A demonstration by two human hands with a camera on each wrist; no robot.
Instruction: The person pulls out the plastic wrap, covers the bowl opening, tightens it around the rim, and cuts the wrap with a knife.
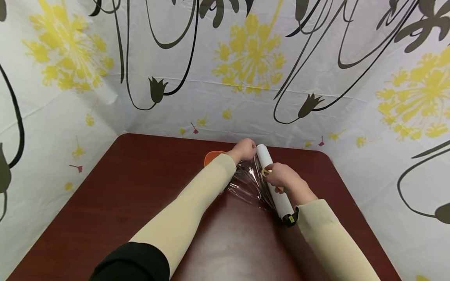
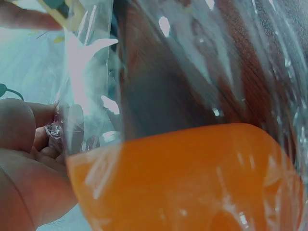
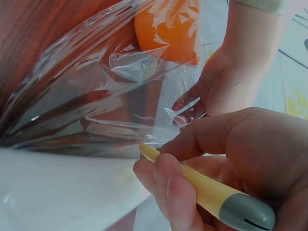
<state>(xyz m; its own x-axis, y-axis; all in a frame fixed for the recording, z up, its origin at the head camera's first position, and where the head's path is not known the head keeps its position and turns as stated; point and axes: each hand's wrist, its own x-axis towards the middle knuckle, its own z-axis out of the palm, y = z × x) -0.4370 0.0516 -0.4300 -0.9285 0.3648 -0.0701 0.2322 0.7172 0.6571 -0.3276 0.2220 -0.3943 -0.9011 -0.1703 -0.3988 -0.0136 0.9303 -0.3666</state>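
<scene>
A white roll of clear plastic wrap (image 1: 281, 200) lies on the table, with a sheet of film (image 1: 250, 183) drawn off it to the left. My left hand (image 1: 245, 149) grips the sheet's far edge by the roll's far end; in the left wrist view, bunched film (image 2: 56, 134) sits between its fingers. My right hand (image 1: 284, 176) is over the middle of the roll and holds a yellow utility knife (image 3: 207, 186) with a grey end. The knife's narrow tip meets the film beside the roll. An orange bowl-like object (image 2: 192, 178) lies behind the film, partly hidden by the left arm.
The dark red-brown table (image 1: 116, 187) runs up to a white patterned cloth (image 1: 225, 109) at the back and sides. A black piece with a yellow mark (image 1: 290, 219) is at the roll's near end, by the right wrist.
</scene>
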